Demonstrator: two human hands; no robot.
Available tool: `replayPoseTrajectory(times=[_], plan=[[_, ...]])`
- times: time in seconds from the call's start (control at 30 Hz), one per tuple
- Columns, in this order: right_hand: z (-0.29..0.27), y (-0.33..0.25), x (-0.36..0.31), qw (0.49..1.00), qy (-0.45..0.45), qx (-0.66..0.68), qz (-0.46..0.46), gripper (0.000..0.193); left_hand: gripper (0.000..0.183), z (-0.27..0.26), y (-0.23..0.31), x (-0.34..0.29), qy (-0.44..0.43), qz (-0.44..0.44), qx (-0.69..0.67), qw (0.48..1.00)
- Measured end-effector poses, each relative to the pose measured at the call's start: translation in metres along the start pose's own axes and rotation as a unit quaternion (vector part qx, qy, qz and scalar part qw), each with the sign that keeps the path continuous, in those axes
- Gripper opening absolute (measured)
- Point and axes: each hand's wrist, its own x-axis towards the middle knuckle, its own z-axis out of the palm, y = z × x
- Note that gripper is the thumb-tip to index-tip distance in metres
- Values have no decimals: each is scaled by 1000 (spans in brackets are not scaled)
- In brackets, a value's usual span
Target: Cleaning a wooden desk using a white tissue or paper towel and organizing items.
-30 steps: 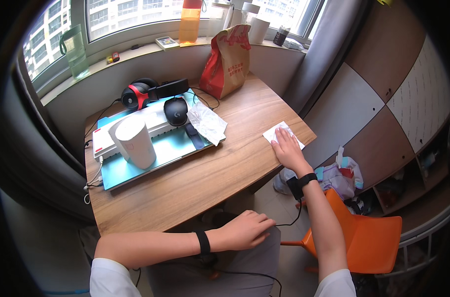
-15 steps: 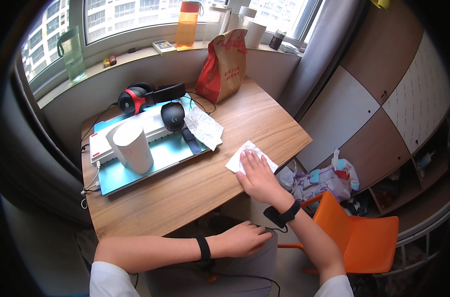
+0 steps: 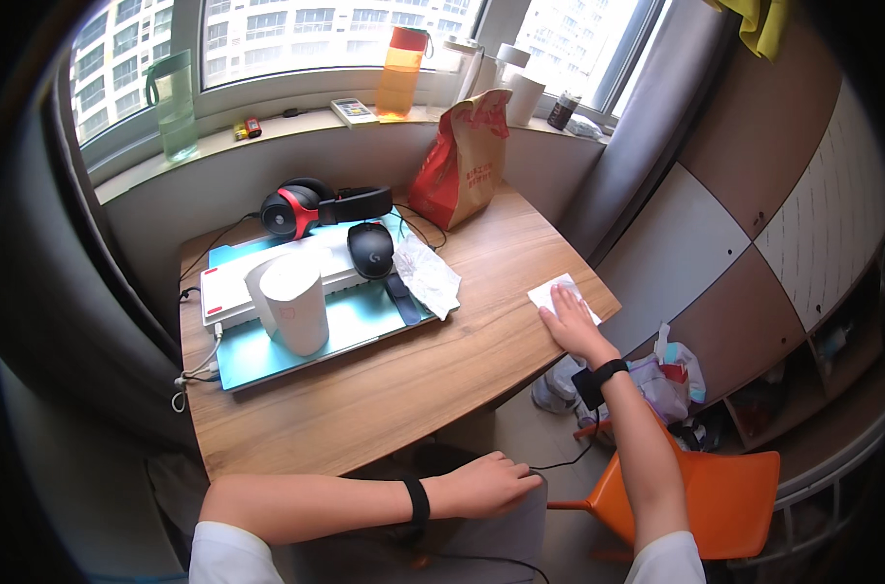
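Note:
My right hand point(image 3: 573, 324) lies flat on a white tissue point(image 3: 549, 292) near the right corner of the wooden table point(image 3: 364, 399). Its fingers are stretched out over the tissue, pressing it to the tabletop. Below the table's front edge, my left hand point(image 3: 486, 484) rests over my lap with loosely bent fingers and no object visible in it. A second, crumpled tissue point(image 3: 428, 277) lies left of my right hand, partly on the laptop-like blue slab point(image 3: 355, 326).
On the slab stand a toilet roll point(image 3: 296, 307), a black mouse point(image 3: 370, 250), a white keyboard-like box and headphones point(image 3: 291, 209). A paper bag point(image 3: 467, 161) stands at the back. Bottles line the windowsill. An orange chair point(image 3: 724, 492) is at the right.
My right hand has slid the tissue across the tabletop to the right, toward the corner. My left hand has stayed over my lap. The whole view has shifted slightly.

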Motion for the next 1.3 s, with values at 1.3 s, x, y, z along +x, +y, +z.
replayPoseTrajectory(times=[1.3], plan=[[-16,-98,-59,975,91,-24,-201,70,33,-10,-8,2,27,-29,-23,999]])
